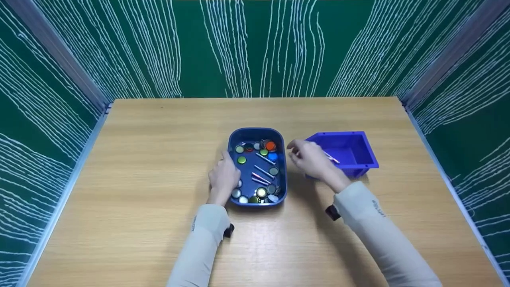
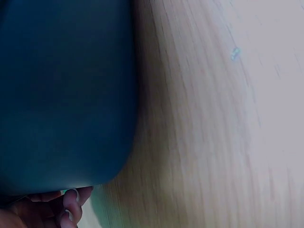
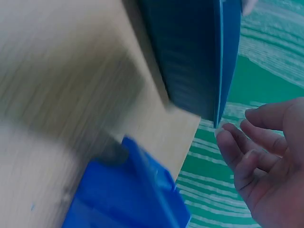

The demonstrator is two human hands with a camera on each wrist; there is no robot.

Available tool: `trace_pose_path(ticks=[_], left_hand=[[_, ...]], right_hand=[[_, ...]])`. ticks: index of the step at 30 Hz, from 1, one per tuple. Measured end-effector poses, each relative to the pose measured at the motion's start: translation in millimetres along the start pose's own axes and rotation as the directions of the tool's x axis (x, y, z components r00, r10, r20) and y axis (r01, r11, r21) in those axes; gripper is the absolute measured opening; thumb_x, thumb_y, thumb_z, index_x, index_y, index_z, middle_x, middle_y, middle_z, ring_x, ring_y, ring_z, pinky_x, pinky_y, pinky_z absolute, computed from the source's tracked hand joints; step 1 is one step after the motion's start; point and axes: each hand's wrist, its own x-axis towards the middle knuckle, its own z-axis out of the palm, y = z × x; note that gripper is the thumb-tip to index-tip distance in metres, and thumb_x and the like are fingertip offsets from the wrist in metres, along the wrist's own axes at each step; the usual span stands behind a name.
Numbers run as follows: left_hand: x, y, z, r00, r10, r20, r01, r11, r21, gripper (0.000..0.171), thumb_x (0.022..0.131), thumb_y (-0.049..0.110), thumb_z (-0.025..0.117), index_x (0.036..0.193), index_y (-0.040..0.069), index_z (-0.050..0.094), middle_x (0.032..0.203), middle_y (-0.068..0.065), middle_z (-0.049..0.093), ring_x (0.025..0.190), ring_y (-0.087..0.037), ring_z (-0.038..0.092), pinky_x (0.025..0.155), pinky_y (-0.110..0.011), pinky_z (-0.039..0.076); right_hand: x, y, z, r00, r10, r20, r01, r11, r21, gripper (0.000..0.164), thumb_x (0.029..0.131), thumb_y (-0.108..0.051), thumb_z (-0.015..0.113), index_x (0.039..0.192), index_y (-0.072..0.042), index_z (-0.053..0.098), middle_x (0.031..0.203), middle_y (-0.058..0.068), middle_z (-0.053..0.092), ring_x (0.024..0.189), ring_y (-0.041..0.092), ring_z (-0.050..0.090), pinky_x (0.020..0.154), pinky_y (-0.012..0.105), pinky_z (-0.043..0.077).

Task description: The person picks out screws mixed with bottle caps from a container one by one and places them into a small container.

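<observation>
A dark blue tray point(image 1: 285, 167) with rounded corners holds several bottle caps, among them an orange cap point(image 1: 270, 146), a blue cap point(image 1: 272, 156) and a green cap point(image 1: 242, 160). Several slim metal pieces like screws or nails point(image 1: 263, 172) lie among them. My left hand point(image 1: 224, 175) grips the tray's left side, fingers curled at its rim. Between the tray and a purple bin point(image 1: 368, 153) hovers my right hand point(image 1: 310, 159), fingers loosely bent with nothing between them in the right wrist view. A few slim metal pieces point(image 1: 331, 158) lie in the bin, partly hidden by that hand.
Both containers stand on a light wooden table point(image 1: 159, 159). Green walls point(image 1: 255, 48) with pale wavy lines enclose its back and sides. The purple bin is right of the tray, a narrow gap between them.
</observation>
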Motion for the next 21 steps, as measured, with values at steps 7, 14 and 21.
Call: trace_pose_path(ticks=[7, 14, 21], left_hand=[[0.1, 0.6, -0.1, 1.000, -0.009, 0.018, 0.009, 1.000, -0.006, 0.049, 0.093, 0.020, 0.056, 0.137, 0.004, 0.040, 0.110, -0.020, 0.070, 0.097, -0.037, 0.070, 0.081, -0.051, 0.054], [-0.5, 0.0, -1.2, 1.000, -0.001, 0.020, 0.001, 1.000, -0.002, 0.055, 0.092, 0.021, 0.060, 0.140, 0.002, 0.039, 0.111, -0.020, 0.070, 0.096, -0.037, 0.070, 0.079, -0.051, 0.055], [-0.4, -0.7, -0.4, 1.000, 0.012, 0.011, -0.012, 1.000, -0.002, 0.053, 0.092, 0.021, 0.060, 0.137, 0.002, 0.041, 0.109, -0.021, 0.071, 0.096, -0.038, 0.070, 0.078, -0.052, 0.055]], right_hand=[[-3, -27, 23, 0.995, -0.056, 0.079, 0.058, 0.998, -0.024, 0.026, 0.091, -0.006, 0.061, 0.116, 0.001, 0.063, 0.105, 0.019, 0.071, 0.091, 0.029, 0.070, 0.079, 0.042, 0.057], [-6, -47, 50, 0.973, -0.106, 0.207, 0.148, 0.969, -0.199, 0.025, 0.088, -0.004, 0.062, 0.112, 0.000, 0.063, 0.103, 0.018, 0.070, 0.093, 0.033, 0.069, 0.079, 0.046, 0.056], [-8, -51, 80, 0.968, -0.081, 0.237, 0.148, 0.949, -0.279, 0.020, 0.089, -0.004, 0.063, 0.105, 0.008, 0.061, 0.098, 0.023, 0.066, 0.088, 0.038, 0.068, 0.075, 0.049, 0.056]])
